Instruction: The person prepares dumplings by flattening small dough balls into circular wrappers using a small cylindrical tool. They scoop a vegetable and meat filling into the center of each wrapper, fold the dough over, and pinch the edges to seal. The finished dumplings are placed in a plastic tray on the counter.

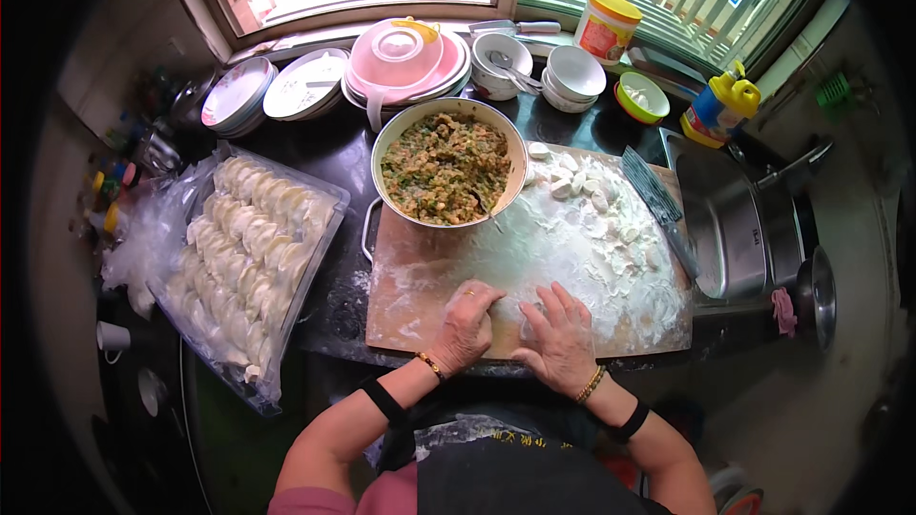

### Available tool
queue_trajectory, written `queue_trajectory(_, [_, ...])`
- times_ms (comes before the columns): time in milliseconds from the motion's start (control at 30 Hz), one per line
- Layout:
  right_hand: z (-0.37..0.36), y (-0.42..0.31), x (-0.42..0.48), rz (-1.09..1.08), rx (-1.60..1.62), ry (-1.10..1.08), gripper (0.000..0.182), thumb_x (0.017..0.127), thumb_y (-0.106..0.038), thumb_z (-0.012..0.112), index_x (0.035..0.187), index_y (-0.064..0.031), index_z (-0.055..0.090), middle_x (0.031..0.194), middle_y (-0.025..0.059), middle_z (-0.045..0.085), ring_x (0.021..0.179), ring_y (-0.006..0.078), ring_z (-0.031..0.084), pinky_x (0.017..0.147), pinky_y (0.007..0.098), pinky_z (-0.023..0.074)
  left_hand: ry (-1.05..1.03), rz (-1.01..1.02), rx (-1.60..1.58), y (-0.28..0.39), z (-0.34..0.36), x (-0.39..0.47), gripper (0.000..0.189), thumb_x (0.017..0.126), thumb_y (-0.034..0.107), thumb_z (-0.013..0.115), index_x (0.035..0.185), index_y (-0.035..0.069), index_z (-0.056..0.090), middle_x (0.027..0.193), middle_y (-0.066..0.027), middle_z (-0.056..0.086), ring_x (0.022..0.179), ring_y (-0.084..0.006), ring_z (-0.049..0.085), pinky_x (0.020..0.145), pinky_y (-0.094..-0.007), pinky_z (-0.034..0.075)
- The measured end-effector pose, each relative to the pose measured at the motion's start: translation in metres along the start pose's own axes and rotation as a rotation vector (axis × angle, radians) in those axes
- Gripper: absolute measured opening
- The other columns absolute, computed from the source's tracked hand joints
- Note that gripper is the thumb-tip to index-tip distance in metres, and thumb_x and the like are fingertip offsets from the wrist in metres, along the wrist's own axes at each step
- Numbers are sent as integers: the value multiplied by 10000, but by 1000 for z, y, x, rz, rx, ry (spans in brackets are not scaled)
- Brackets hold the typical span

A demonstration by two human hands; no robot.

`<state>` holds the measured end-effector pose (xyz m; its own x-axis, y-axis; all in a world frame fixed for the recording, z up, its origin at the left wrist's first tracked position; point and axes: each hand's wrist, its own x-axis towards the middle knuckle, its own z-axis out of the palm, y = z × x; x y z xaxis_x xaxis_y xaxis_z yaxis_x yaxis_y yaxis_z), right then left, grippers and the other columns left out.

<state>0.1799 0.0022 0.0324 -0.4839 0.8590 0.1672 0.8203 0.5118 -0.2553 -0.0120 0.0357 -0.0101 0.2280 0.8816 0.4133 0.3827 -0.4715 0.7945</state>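
Observation:
My left hand [469, 322], with a ring on one finger, is curled low over the front of a floured wooden board [422, 293]. Whether anything is inside its fingers is hidden. To its right, my right hand [562, 343] is palm down with fingers spread; a pale patch shows between thumb and forefinger, too unclear to name. Several small dough pieces [562, 188] lie in loose flour [551, 229] at the board's back right. A white enamel basin [377, 170] of chopped filling [444, 161] overlaps the board's back left corner, a spoon handle [489, 209] sticking out.
At left, a plastic-covered tray [304, 293] holds rows of dumplings [247, 243]. A cleaver [655, 193] lies along the board's right edge, beside a steel sink [723, 222]. Stacked plates [236, 93], bowls [575, 75] and a yellow-lidded tub [608, 25] line the window side.

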Motion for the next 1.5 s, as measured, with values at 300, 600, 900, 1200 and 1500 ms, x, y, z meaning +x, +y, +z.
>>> queue_trajectory(300, [13, 81, 47, 232, 216, 170, 553, 842, -494, 581, 1179, -55, 565, 1114, 143, 584, 1032, 307, 529, 889, 441, 365, -54, 48, 47, 1, 1, 6, 326, 689, -82, 474, 980, 12, 586, 896, -175, 570, 906, -367, 538, 850, -450, 430])
queue_trajectory(600, [11, 63, 25, 206, 358, 192, 726, 717, -344, 763, 1288, -15, 459, 1065, 192, 619, 958, 318, 606, 850, 411, 457, -87, 40, 133, 7, 18, 39, 274, 740, -14, 525, 1002, 14, 602, 918, -180, 576, 928, -360, 551, 817, -422, 457])
queue_trajectory(900, [-3, 75, -17, 538, 940, 397, 651, 774, -176, 757, 1312, -31, 419, 1083, 136, 614, 971, 195, 601, 835, 321, 490, -438, 102, 271, 18, 51, 76, 264, 739, 163, 661, 954, 24, 598, 944, -185, 578, 907, -368, 572, 797, -437, 468])
queue_trajectory(1200, [2, 67, -43, 588, 1135, 448, 627, 788, -139, 743, 1315, -40, 419, 1047, 98, 575, 921, 145, 571, 804, 280, 484, -546, -149, 359, 24, 67, 89, 171, 681, 139, 644, 813, 35, 611, 891, -194, 626, 862, -351, 615, 768, -427, 484])
queue_trajectory(1500, [12, 72, -49, 561, 1134, 536, 675, 760, -187, 778, 1320, -41, 430, 1023, 83, 571, 893, 151, 578, 785, 279, 494, -522, -320, 349, 4, 69, 118, 105, 729, 95, 586, 796, 38, 643, 844, -200, 659, 839, -357, 637, 761, -421, 498])
